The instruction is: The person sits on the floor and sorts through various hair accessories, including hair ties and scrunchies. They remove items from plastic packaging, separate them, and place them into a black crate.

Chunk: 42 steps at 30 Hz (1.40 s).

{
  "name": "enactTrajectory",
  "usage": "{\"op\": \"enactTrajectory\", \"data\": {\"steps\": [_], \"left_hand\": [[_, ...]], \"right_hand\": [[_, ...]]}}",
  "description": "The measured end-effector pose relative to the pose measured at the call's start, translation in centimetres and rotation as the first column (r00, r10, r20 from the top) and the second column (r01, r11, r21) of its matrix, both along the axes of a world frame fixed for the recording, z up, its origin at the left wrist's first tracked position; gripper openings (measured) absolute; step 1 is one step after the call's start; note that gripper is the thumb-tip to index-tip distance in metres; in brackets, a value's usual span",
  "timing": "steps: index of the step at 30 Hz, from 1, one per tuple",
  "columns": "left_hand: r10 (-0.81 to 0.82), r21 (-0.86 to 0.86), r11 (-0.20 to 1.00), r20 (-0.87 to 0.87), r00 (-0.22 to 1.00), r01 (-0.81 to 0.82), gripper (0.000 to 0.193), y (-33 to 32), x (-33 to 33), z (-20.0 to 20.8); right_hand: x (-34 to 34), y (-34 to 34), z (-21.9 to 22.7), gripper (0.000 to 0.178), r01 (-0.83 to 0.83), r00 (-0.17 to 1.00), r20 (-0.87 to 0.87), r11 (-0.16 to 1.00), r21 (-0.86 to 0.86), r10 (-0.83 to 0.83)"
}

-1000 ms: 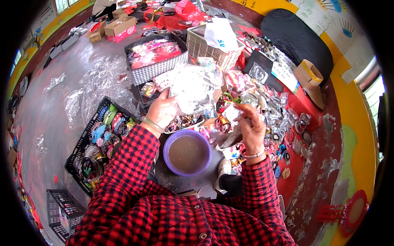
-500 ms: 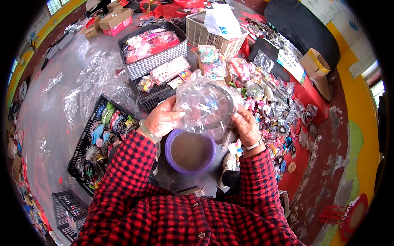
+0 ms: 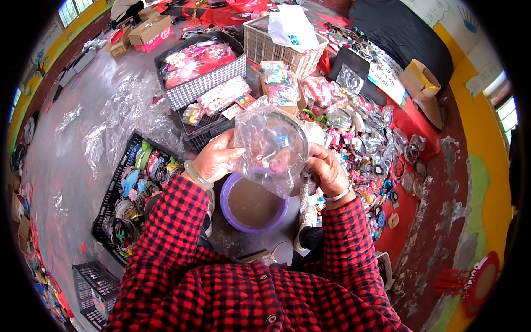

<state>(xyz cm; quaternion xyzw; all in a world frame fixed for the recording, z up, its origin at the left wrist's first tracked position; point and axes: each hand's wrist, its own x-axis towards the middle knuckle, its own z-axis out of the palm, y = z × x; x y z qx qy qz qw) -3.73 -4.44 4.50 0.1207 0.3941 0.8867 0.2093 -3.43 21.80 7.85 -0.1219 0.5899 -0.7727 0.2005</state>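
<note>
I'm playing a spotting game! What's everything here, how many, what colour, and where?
plastic bag: one, clear, between both hands
basin: one, purple, below the bag
crates: at least three, black, left, lower left, near the basket
patterned basket: one, black-and-white, upper centre-left
slatted crate: one, beige, top centre
white bag: one, white, on the slatted crate
accessories pile: too many to count, mixed colours, right
cardboard boxes: several, brown, top left and upper right
loose plastic: several pieces, clear, left floor
oval shape: one, black, upper right
round object: one, red-rimmed, lower right
other person: one, partly visible, top left
shoes: two, white, beside the basin
sleeves: two, red-and-black, below
left hand: one, bag's left
right hand: one, bag's right
</note>
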Motion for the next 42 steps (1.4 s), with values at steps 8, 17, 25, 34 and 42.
{"op": "enactTrajectory", "data": {"steps": [8,17,25,34,42], "left_hand": [[0.201,-0.367,0.848,-0.445,0.873,-0.383,0.053,1.9,0.2,-0.3],[0.015,-0.431,0.339,-0.886,0.463,-0.836,0.035,4.7,0.6,0.1],[0.107,-0.522,0.619,-0.685,0.721,-0.587,0.015,2.7,-0.5,-0.9],[0.238,-0.327,0.915,-0.032,0.971,-0.235,0.011,1.9,-0.3,1.2],[0.195,-0.708,0.36,-0.579,0.792,-0.607,0.015,3.5,-0.2,-1.4]], "right_hand": [[-0.9,-0.6,-3.4,0.026,0.259,0.964,-0.09,0.957,0.13,-0.249],[0.9,-5.6,-2.3,0.032,0.739,0.624,-0.781,0.306,0.6,0.024],[-0.8,-3.3,-2.9,0.03,0.531,0.841,-0.501,0.485,0.695,-0.202],[-0.8,-3.1,-5.1,0.031,0.462,0.872,-0.423,0.7,0.545,-0.247],[0.9,-5.2,-3.2,0.032,0.527,0.822,-0.567,0.435,0.73,-0.044]]}}
